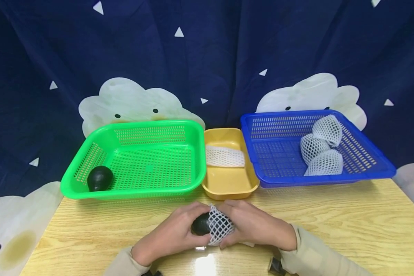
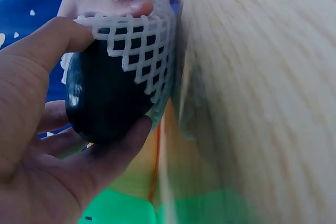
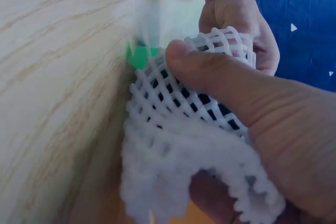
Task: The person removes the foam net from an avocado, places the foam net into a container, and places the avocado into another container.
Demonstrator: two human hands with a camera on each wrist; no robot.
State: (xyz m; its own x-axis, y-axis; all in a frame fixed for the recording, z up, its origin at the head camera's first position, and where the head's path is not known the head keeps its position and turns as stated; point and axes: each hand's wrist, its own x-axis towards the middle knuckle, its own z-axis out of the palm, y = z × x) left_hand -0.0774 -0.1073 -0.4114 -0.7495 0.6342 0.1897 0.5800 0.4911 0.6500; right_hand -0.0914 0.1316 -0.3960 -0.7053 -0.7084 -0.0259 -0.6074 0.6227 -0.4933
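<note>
Just above the table in the head view, a dark avocado (image 1: 201,225) lies partly inside a white foam net sleeve (image 1: 219,227). My left hand (image 1: 179,232) grips the avocado's bare end, thumb and fingers around it; in the left wrist view its thumb reaches the edge of the net sleeve (image 2: 149,51). From the other side my right hand (image 1: 250,224) holds the net sleeve around the avocado. Seen in the right wrist view, the thumb of that hand presses on the mesh (image 3: 173,103), and the sleeve's near end hangs loose and open.
A green basket (image 1: 148,191) at the back left holds another dark avocado (image 1: 100,178). Between the baskets, a yellow tray (image 1: 229,184) contains flat white net sleeves (image 1: 225,156). The blue basket (image 1: 276,145) at the right has 3 net-wrapped pieces (image 1: 326,163). A navy curtain hangs behind.
</note>
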